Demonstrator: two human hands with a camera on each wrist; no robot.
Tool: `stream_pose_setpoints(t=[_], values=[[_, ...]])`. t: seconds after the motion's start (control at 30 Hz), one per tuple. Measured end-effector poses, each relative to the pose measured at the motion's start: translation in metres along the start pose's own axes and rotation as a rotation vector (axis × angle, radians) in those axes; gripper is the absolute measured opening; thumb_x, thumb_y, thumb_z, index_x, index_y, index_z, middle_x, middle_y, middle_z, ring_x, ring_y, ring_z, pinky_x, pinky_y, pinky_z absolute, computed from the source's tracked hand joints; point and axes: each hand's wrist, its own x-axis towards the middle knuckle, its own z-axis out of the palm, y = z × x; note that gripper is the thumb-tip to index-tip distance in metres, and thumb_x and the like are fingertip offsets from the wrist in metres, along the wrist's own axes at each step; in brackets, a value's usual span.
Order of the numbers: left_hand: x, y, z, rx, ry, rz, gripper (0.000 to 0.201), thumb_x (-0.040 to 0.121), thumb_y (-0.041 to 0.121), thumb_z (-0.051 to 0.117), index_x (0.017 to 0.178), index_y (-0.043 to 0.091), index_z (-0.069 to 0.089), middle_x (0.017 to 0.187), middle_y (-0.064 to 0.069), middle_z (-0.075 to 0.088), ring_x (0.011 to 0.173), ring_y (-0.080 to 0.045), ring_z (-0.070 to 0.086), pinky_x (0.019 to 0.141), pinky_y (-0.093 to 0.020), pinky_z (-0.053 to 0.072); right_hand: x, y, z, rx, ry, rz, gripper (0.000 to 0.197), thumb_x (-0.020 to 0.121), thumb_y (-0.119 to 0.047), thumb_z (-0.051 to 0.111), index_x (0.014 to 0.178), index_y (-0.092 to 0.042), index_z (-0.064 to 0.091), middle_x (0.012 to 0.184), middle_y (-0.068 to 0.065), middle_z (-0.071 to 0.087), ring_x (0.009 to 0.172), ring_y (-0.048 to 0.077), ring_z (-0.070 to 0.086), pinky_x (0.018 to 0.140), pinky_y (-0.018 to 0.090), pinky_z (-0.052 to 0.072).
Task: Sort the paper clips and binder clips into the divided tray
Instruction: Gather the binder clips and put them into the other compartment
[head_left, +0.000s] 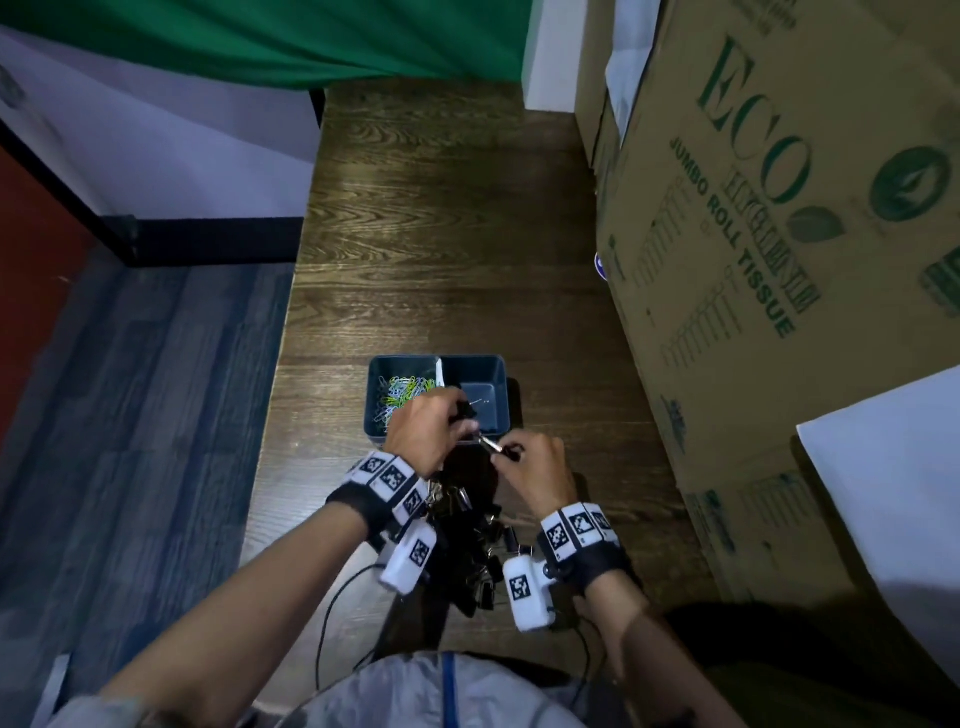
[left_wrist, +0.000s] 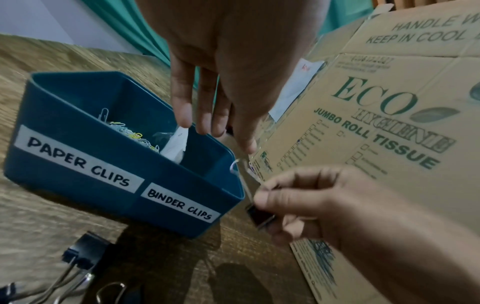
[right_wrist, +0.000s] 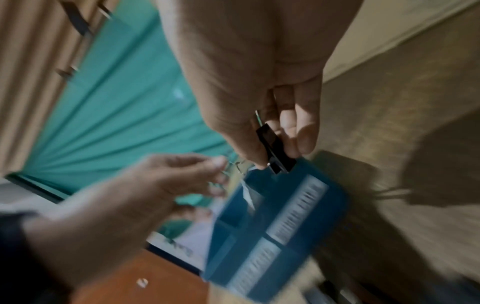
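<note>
While right hand (left_wrist: 306, 203) pinches binder clip (left_wrist: 260, 216), left hand (left_wrist: 221, 86) fingers straight, touching its wire; carry over BINDER CLIPS compartment (left_wrist: 215, 164), then release.

Blue divided tray and clips on the wooden table

The tray (head_left: 498, 364) carries white labels reading PAPER CLIPS and BINDER CLIPS; coloured paper clips (head_left: 402, 392) fill its left compartment. A black binder clip (left_wrist: 260, 216) is pinched in the right hand (head_left: 537, 470) just near the tray's right corner. More black binder clips (head_left: 470, 551) lie heaped nearer.
</note>
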Motion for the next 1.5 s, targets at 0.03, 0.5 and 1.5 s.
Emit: stream_pose_setpoints(t=[0.03, 0.5, 1.5], values=[[0.003, 0.001, -0.003, -0.007, 0.006, -0.015, 0.038, 0.083, 0.043, 0.070, 0.112, 0.019, 0.064, 0.097, 0.003, 0.068, 0.088, -0.017, 0.064, 0.071, -0.030, 0.050, 0.007, -0.007, -0.006, -0.005, 0.050, -0.042, 0.011, 0.085, -0.013, 0.074, 0.096, -0.015, 0.075, 0.093, 0.000, 0.073, 0.077, 0.009, 0.064, 0.069, 0.027, 0.056], [-0.112, -0.095, 0.050, 0.117, -0.480, -0.397, 0.084, 0.070, 0.069, 0.068, 0.127, 0.020, 0.032, 0.122, -0.007, 0.040, 0.099, -0.026, 0.059, 0.077, -0.036, 0.050, -0.010, 0.021, 0.020, -0.170, -0.241, 0.105, 0.035, 0.091, -0.031, 0.069, 0.122, -0.017, 0.062, 0.123, 0.007, 0.065, 0.097, 0.015, 0.065, 0.077, 0.022, 0.054], [-0.091, -0.052, 0.060, -0.120, -0.221, -0.065, 0.010, 0.090, 0.011, 0.057, 0.087, 0.020, 0.055, 0.096, 0.004, 0.044, 0.074, -0.014, 0.055, 0.067, -0.033, 0.051, -0.035, 0.033, 0.051, -0.202, -0.253, 0.212, 0.021, 0.087, -0.015, 0.072, 0.086, -0.030, 0.058, 0.095, -0.005, 0.063, 0.088, 0.016, 0.063, 0.068, 0.022, 0.051]])
